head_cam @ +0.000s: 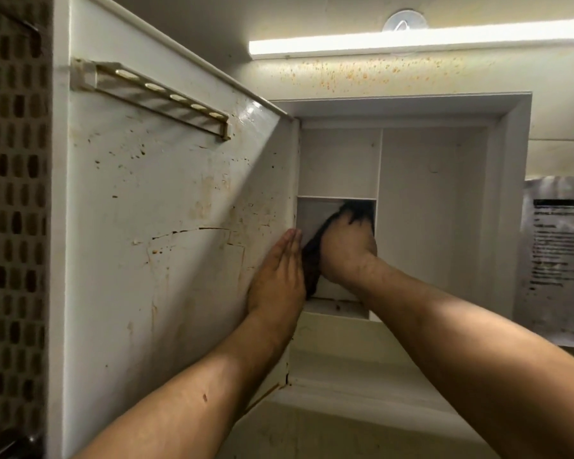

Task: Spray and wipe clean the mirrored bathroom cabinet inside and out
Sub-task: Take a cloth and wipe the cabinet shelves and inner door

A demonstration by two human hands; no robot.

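The white bathroom cabinet (507, 207) is set into the wall, and its door (166, 226) stands swung open to the left, the stained inner face towards me. My left hand (280, 276) lies flat against the door's hinge-side edge, fingers together. My right hand (345, 250) is inside the lower left compartment, pressing a dark cloth (312, 260) against the compartment's back and side. Part of the cloth is hidden behind my hand. No spray bottle is in view.
A slotted rack (153, 94) is fixed high on the door's inner face. A tube light (411, 38) glows above the cabinet, over a rust-speckled wall. A printed paper notice (557, 253) hangs at the right. Patterned tiles (10, 193) fill the far left.
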